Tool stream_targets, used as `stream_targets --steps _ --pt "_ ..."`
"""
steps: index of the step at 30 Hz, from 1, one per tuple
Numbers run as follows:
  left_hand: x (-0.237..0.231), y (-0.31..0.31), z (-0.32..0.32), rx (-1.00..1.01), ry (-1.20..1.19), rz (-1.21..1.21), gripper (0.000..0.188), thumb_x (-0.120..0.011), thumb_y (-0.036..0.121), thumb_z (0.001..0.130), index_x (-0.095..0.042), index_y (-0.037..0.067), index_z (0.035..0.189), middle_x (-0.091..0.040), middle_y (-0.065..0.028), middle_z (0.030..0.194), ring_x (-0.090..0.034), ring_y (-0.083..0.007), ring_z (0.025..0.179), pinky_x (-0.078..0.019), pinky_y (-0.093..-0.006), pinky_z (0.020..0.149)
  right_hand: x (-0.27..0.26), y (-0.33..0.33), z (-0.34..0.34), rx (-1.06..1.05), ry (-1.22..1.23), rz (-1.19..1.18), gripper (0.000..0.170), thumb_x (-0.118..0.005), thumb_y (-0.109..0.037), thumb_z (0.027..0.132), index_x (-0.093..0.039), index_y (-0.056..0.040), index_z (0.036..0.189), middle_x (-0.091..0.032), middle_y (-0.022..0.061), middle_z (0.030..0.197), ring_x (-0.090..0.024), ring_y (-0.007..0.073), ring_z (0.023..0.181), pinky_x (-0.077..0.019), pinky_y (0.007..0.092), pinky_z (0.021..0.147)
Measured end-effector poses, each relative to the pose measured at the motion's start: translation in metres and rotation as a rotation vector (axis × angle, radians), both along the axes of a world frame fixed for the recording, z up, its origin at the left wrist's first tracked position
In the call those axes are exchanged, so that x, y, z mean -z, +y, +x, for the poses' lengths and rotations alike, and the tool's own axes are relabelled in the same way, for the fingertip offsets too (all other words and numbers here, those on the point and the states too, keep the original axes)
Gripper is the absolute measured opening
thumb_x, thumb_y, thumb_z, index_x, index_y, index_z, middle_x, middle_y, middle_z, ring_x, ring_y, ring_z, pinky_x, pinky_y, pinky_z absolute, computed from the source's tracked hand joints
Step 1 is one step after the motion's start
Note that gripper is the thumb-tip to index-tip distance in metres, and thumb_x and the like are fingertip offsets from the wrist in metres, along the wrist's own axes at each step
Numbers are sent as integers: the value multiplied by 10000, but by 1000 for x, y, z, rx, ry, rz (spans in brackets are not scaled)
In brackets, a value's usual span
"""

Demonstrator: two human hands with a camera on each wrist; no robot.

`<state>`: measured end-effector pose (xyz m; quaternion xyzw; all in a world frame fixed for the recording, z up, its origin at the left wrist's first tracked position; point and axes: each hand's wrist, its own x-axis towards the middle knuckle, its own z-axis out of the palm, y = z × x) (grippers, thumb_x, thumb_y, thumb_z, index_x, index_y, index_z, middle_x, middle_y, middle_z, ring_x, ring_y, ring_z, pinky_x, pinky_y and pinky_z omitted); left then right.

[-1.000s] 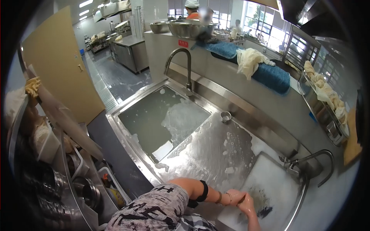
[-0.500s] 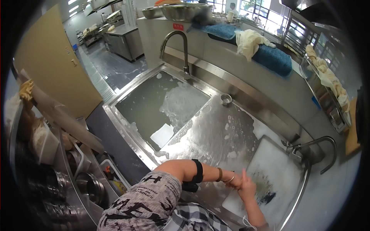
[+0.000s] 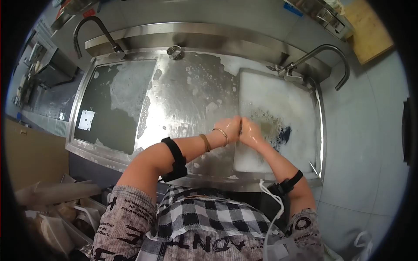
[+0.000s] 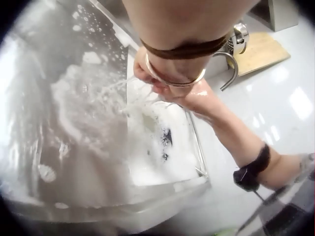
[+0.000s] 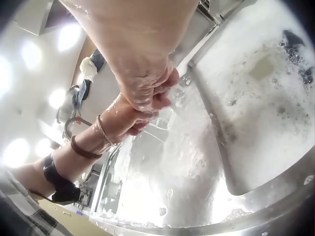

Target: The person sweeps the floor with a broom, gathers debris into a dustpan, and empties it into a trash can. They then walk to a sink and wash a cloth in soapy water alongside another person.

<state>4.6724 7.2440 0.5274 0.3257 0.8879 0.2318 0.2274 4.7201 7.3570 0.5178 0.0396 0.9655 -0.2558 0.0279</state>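
Observation:
Both hands meet over the bare steel beside the right basin's left edge. My left hand (image 3: 227, 130), with a bangle at its wrist, curls its fingers against my right hand (image 3: 251, 132). Between them shows a sliver of a small dark wet thing (image 3: 240, 125); the rest is hidden in the fists, and I cannot tell its kind. In both wrist views, water runs off the curled fingers and splashes on the steel counter (image 5: 172, 162). Right of the hands, the basin (image 3: 278, 161) is full of white suds, with a dark blue thing (image 3: 284, 135) partly showing among them.
On the left, a second basin (image 3: 117, 108) holds grey water with a white rectangular piece (image 3: 85, 120) in it. A left tap (image 3: 102, 30) and right tap (image 3: 320, 54) rise at the back. A small metal strainer cup (image 3: 174, 52) stands between them.
The head view has swung right and down, so both arms show. My hands stay together, now over the steel at the right basin's left edge.

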Motion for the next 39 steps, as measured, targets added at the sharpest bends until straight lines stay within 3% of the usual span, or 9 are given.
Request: stream_targets --steps 7,10,12,18,20,23,26,32,39 --pt "1 4 -6 86 171 25 301 -530 180 666 -408 53 910 -566 -141 720 -551 -310 681 -421 -390 555 -14 10 -7 -21 -108 -123 339 -593 -97 558 -480 20 856 -540 224 776 -523 360 737 -412 394 651" --pt "8 -5 -2 104 292 152 302 -549 173 655 -396 65 893 -564 -135 691 -547 -314 670 -420 -394 558 -10 17 -7 -81 -183 -285 399 -612 -83 552 -459 18 907 -542 149 779 -528 241 687 -418 334 596" --pt "-1 -13 -2 10 212 147 340 -568 141 641 -387 62 917 -559 -139 734 -545 -317 669 -426 -387 575 -19 22 -7 48 -646 -968 526 -650 -99 559 -429 -7 1027 -513 67 752 -476 126 640 -403 251 550" --pt "3 -62 -12 -96 382 660 585 -645 35 573 -324 28 1062 -482 -147 938 -533 -295 711 -447 -344 628 -43 -16 -19 22 -353 -1129 517 -605 -208 693 -392 -50 1137 -508 20 776 -442 60 604 -369 195 496" --pt "-13 -85 -16 -91 391 658 639 -659 21 571 -309 15 1105 -458 -140 984 -533 -265 755 -449 -322 650 -51 -33 -27 7 -339 -1098 458 -572 -195 727 -406 -39 1124 -502 18 780 -432 56 604 -371 192 503" --pt "-35 -131 -29 -353 -589 746 564 -613 78 689 -321 0 1165 -488 -100 995 -480 -147 910 -404 -264 753 -62 -59 -37 -34 -293 -1044 374 -532 -182 763 -443 -27 1092 -500 8 768 -421 54 603 -374 190 515" --pt "-38 -176 -41 -352 -677 916 526 -585 103 717 -327 -7 1162 -490 -112 1020 -506 -149 858 -404 -256 746 -77 -101 -52 -123 -263 -985 334 -516 -173 764 -476 -28 1062 -506 -2 734 -423 56 594 -375 192 517" --pt "-29 -284 -76 -640 -423 1012 102 -545 88 739 -544 15 811 -568 -51 779 -516 -90 718 -414 -219 654 -91 -198 -91 -224 -278 -962 306 -477 -131 762 -486 -25 1049 -523 3 741 -436 61 594 -380 198 518" --pt "-47 -414 -98 -707 -69 1055 106 -561 77 727 -515 23 805 -534 -26 791 -514 -100 711 -430 -213 640 -98 -274 -135 -146 -224 -900 285 -406 -95 741 -522 -44 995 -546 7 746 -470 56 613 -377 185 509"
